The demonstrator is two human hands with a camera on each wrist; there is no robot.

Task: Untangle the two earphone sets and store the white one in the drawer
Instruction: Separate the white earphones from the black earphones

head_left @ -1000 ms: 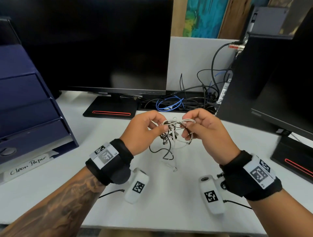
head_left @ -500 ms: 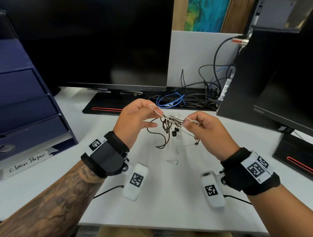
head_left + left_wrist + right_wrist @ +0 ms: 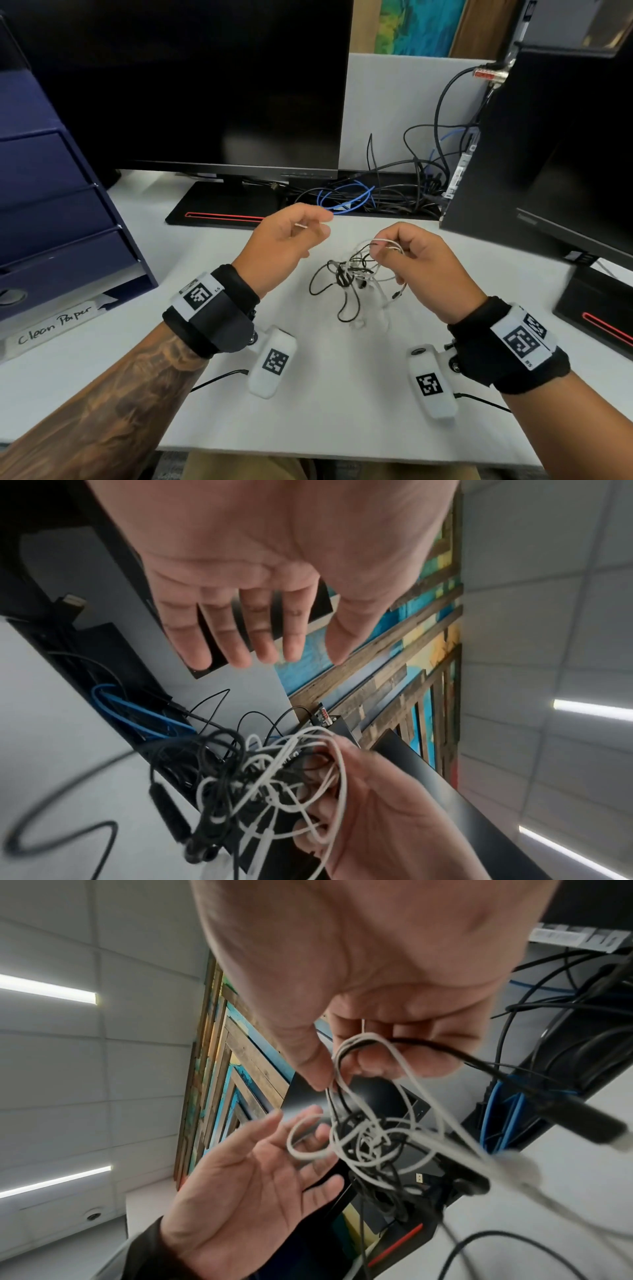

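White desk [image 3: 342,394] spreads under both my hands, with the navy drawer unit [image 3: 58,219] well out past my left hand [image 3: 287,240], so that hand is the nearer one for stowing later. Between the hands, hanging from my right hand [image 3: 421,267] down to the desk, is the tangle: the white earphones [image 3: 383,245] knotted through the black earphones [image 3: 329,281], its long axis roughly vertical. My right hand pinches a bunch of white and black loops at the top; my left hand is relaxed with its fingers spread, holding nothing, just beside the knot on its left. Half a second ago the left hand was pinching a white strand and pulling it taut; now it has let go and drawn away, and the bundle sags.
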